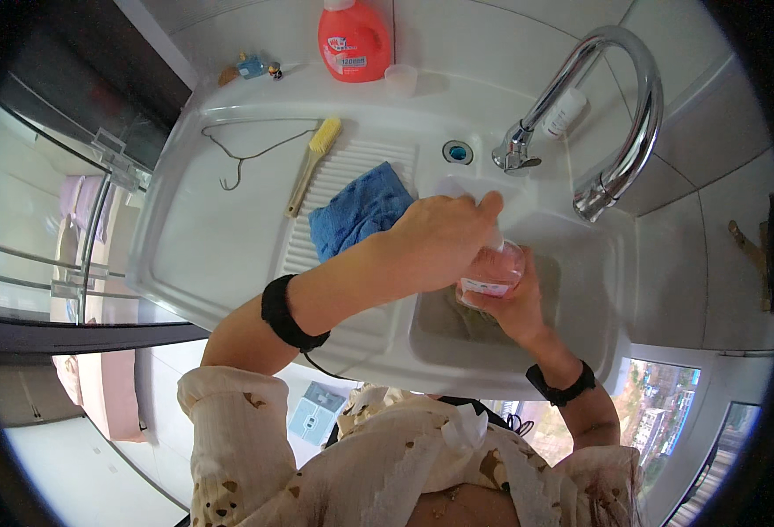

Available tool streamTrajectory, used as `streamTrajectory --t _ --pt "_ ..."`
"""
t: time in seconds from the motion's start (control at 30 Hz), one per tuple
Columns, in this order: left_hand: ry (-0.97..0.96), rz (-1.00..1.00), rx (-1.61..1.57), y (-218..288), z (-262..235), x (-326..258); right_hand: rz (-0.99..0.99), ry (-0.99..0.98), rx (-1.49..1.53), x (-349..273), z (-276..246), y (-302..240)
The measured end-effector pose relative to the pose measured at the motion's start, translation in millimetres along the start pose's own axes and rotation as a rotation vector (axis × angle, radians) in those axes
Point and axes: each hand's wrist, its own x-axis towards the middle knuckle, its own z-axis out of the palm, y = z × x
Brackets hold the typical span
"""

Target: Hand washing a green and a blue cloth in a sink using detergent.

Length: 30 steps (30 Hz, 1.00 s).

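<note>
Over the sink basin point(431, 327) I hold a clear bottle point(498, 267) of pink liquid with a pale label. My right hand point(520, 307) is wrapped round its body from the near right side. Closed over the bottle's top is my left hand point(453, 235), its thumb uppermost; it hides most of the cap or pump there. Left of my hands, a folded blue cloth point(361, 209) lies on the ribbed washboard point(369, 156). Below the bottle, something greyish-brown point(470, 321) lies in the basin, too unclear to name.
A chrome faucet point(646, 97) arches over the basin's right side. Left of the cloth lie a yellow-bristled brush point(312, 167) and a wire hanger point(239, 160). A red detergent jug point(352, 42), a clear cup point(401, 82) and a white bottle point(566, 112) stand along the back.
</note>
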Motion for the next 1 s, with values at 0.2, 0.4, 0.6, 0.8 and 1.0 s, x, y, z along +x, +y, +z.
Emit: streamTrajectory --t 0.2,0.4,0.6,0.8,1.0 --pt "0.086 0.356 0.122 -10.7 -2.7 -2.4 -0.070 0.009 0.142 11.3 9.9 -3.0" --pt "-0.047 0.063 0.054 -9.2 -0.6 3.6 -0.050 -0.020 -0.007 14.5 11.2 15.9" --pt "0.119 0.112 -0.040 -19.5 11.8 3.0 -0.132 0.005 -0.120 21.0 14.0 15.9" --pt "0.220 0.025 -0.043 -40.4 -3.1 5.2 -0.136 -0.008 -0.159 39.9 20.9 -14.5" --pt "0.416 -0.204 0.216 -97.9 -56.0 20.5 -0.025 -0.019 -0.167 34.5 -7.3 -0.6"
